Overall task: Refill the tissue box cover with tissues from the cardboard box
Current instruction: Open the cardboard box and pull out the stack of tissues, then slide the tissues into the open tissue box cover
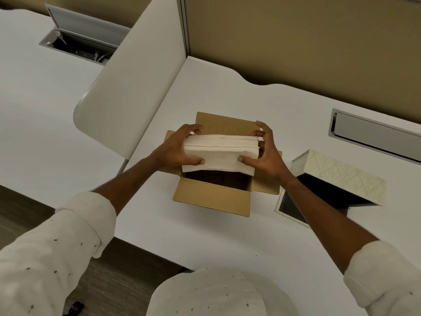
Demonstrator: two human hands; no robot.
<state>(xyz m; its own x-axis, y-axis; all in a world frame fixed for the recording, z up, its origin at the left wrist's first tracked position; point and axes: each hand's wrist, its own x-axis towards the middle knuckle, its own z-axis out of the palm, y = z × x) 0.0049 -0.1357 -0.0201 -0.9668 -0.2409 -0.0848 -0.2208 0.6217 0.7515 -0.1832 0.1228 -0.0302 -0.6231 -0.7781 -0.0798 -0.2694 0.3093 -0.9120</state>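
no readable text, labels (or brands) anywhere

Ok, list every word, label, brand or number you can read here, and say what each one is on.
None can be read.
Cardboard box: plain brown, no print showing.
Stack of tissues, held between the left hand and right hand: blank white.
Tissue box cover: a pale leaf-like pattern only, no lettering.

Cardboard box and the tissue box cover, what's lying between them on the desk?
In the head view, only the person's right forearm crosses above that gap; the strip of white desk between the cardboard box and the tissue box cover looks bare.
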